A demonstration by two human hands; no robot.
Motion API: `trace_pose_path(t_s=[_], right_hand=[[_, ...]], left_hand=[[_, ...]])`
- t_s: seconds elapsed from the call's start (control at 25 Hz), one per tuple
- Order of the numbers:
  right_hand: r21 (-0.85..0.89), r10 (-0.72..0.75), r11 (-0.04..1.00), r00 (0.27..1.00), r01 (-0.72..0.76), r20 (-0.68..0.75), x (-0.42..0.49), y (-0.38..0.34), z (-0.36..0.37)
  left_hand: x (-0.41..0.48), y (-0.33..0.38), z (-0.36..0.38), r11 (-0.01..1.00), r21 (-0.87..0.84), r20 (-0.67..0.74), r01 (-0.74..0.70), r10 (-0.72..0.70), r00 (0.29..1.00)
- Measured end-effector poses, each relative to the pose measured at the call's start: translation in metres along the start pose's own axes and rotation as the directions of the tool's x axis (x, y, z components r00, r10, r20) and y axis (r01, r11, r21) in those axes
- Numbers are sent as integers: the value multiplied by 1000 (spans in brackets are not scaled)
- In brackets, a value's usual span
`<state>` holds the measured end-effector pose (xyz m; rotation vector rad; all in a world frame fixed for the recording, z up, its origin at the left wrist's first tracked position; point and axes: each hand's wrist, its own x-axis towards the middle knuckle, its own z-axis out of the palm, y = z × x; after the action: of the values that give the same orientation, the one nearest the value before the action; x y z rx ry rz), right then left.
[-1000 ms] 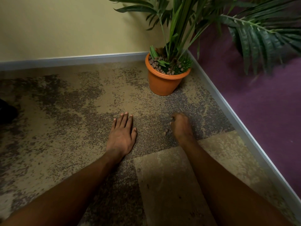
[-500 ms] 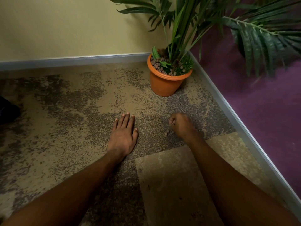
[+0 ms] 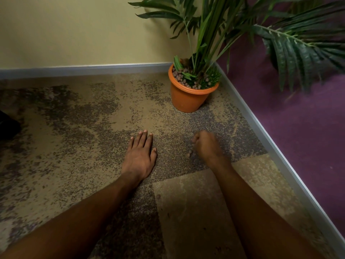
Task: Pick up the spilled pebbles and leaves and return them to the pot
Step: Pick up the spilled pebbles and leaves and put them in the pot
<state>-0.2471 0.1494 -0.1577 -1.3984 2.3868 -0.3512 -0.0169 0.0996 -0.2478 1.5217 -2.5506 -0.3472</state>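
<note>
An orange pot [image 3: 186,99] stands in the corner of the room, holding a tall green plant [image 3: 209,34] and brown pebbles [image 3: 179,76] round its stems. My left hand [image 3: 139,156] lies flat on the carpet with its fingers straight. My right hand [image 3: 206,144] is blurred, curled into a fist just above the carpet. It seems to grip pebbles, though they are hidden inside the fist. Two loose pebbles [image 3: 189,153] lie on the carpet just left of that hand. I see no spilled leaves on the floor.
The carpet [image 3: 84,128] is mottled tan and grey. A grey skirting strip [image 3: 270,139] runs along the purple wall on the right and the yellow wall behind. A dark object [image 3: 7,126] sits at the left edge. Palm fronds [image 3: 298,45] overhang the upper right.
My right hand has closed from picking fingers into a fist and lifted slightly off the carpet. Fewer pebbles lie beside it. My left hand has stayed flat.
</note>
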Motion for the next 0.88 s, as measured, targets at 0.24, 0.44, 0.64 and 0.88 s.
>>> trace_pose_path(t_s=[0.24, 0.44, 0.64, 0.88], right_hand=[[120, -240, 947, 906, 297, -349, 42, -78, -76], [-59, -353, 933, 875, 354, -331, 101, -114, -113], [-446, -458, 831, 863, 332, -211, 137, -120, -117], [-593, -488, 749, 851, 295, -194, 148, -129, -113]], left_hand=[[1, -2, 3, 1000, -9, -14, 7, -7, 1000], [1, -2, 7, 1000, -4, -28, 8, -8, 1000], [2, -2, 8, 1000, -1, -37, 17, -17, 999], [2, -2, 8, 1000, -6, -41, 17, -17, 999]])
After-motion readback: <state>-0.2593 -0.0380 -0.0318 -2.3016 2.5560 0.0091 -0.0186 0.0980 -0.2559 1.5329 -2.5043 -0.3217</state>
